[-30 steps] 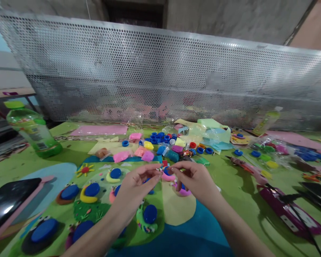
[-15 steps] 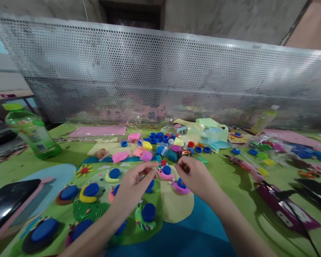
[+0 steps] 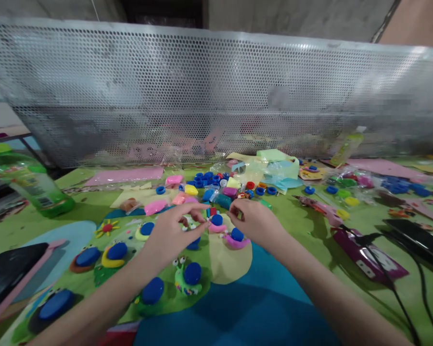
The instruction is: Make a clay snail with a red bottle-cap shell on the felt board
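Note:
My left hand (image 3: 178, 230) hovers over the green sheet, its thumb and forefinger curved and a little apart, beside a pink clay snail (image 3: 217, 223) with a blue cap shell. Its fingertips are close to the snail's head; whether they touch it is unclear. Just right of that snail, my right hand (image 3: 254, 221) has its fingers bent together; anything between them is too small to make out. A second pink snail (image 3: 237, 239) lies below it on a pale yellow shape (image 3: 229, 266). A green snail with white eyes (image 3: 188, 278) sits nearer, among other capped snails.
Blue bottle caps (image 3: 206, 180) and clay packets (image 3: 156, 206) lie behind my hands. A green bottle (image 3: 29, 182) stands left, above a black tablet (image 3: 12, 269). At right are a glue gun (image 3: 321, 209), a purple power strip (image 3: 370, 254) and cables. A perforated metal panel (image 3: 159, 96) crosses behind.
The view has shifted, so most things appear farther left. My right hand has drawn back from over the second pink snail, which now shows more fully. My left hand remains near the first snail.

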Tool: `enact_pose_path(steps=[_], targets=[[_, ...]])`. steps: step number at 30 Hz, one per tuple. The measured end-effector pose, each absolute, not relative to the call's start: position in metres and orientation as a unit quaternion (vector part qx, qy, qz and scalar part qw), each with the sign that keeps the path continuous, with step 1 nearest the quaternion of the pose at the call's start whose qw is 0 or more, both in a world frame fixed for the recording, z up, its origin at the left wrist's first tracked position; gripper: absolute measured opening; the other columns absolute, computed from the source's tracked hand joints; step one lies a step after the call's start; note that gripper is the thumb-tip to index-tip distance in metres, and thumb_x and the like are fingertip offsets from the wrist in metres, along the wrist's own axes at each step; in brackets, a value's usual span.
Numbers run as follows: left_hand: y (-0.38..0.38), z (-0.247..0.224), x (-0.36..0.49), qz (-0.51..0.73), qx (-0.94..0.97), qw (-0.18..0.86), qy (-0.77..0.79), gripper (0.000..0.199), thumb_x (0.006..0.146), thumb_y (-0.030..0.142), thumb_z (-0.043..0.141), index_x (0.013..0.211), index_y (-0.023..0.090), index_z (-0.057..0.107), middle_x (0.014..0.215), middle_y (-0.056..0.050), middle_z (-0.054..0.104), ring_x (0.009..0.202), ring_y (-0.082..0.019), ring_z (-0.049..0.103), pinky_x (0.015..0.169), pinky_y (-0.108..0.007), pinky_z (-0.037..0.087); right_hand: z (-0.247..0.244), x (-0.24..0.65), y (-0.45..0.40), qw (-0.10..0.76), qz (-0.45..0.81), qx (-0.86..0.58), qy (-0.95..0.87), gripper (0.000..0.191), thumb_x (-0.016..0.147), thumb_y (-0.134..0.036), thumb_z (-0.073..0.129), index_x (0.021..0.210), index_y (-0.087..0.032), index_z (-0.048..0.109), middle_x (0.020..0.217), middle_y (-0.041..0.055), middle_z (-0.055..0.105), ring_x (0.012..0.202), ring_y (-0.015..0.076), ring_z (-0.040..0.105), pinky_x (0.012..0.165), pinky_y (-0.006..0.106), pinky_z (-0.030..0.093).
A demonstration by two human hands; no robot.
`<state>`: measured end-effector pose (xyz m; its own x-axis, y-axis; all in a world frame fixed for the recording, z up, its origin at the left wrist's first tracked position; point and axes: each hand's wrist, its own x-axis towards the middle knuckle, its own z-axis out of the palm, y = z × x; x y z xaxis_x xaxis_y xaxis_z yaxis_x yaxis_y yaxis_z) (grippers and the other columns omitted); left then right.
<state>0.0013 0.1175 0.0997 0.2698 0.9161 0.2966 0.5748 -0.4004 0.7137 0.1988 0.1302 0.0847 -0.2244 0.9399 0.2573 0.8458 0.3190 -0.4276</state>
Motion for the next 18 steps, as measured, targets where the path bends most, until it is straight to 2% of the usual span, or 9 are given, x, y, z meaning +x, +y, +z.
enact_pose_path(steps=[3,7,10,15,18], targets=[[0.126,0.097,0.011,0.282,0.840,0.163,0.434,0.025,0.079,0.031,0.057,0.103,0.024,0.060,0.079,0.001,0.064,0.078,-0.017,0.057,0.070,-0.030,0.044,0.077,0.211,0.131,0.234,0.099,-0.589,-0.767,0.009,0.077,-0.020,0.047,0.073,-0.019,0.055,0.078,0.0015,0.061,0.064,0.0123,0.050,0.052,0.022,0.028],[0.141,0.083,0.020,0.188,0.901,0.146,0.363,0.028,0.082,0.023,0.054,0.110,0.026,0.057,0.083,0.000,0.065,0.085,-0.019,0.056,0.078,-0.035,0.042,0.069,0.232,0.134,0.234,0.120,-0.609,-0.749,0.011,0.079,-0.022,0.046,0.075,-0.020,0.056,0.079,-0.0005,0.062,0.063,0.0112,0.051,0.050,0.020,0.030],[0.149,0.070,0.020,0.148,0.922,0.106,0.343,0.036,0.085,0.017,0.049,0.120,0.027,0.048,0.088,-0.001,0.064,0.087,-0.020,0.055,0.076,-0.036,0.042,0.069,0.241,0.136,0.233,0.134,-0.626,-0.732,0.012,0.080,-0.023,0.047,0.074,-0.021,0.056,0.079,-0.0015,0.062,0.063,0.0111,0.052,0.050,0.020,0.030],[0.153,0.053,0.020,0.143,0.933,0.066,0.324,0.053,0.087,0.017,0.046,0.134,0.028,0.025,0.091,-0.001,0.063,0.087,-0.020,0.055,0.073,-0.034,0.045,0.068,0.239,0.136,0.203,0.150,-0.627,-0.737,0.011,0.079,-0.020,0.048,0.075,-0.022,0.058,0.075,-0.0021,0.060,0.058,0.0101,0.050,0.048,0.021,0.029],[0.155,0.047,0.022,0.136,0.937,0.055,0.315,0.053,0.089,0.019,0.041,0.137,0.027,0.019,0.092,-0.003,0.062,0.085,-0.019,0.054,0.073,-0.034,0.045,0.067,0.238,0.135,0.191,0.152,-0.627,-0.740,0.011,0.079,-0.020,0.049,0.074,-0.022,0.058,0.073,-0.0019,0.060,0.058,0.0100,0.050,0.048,0.021,0.028]])
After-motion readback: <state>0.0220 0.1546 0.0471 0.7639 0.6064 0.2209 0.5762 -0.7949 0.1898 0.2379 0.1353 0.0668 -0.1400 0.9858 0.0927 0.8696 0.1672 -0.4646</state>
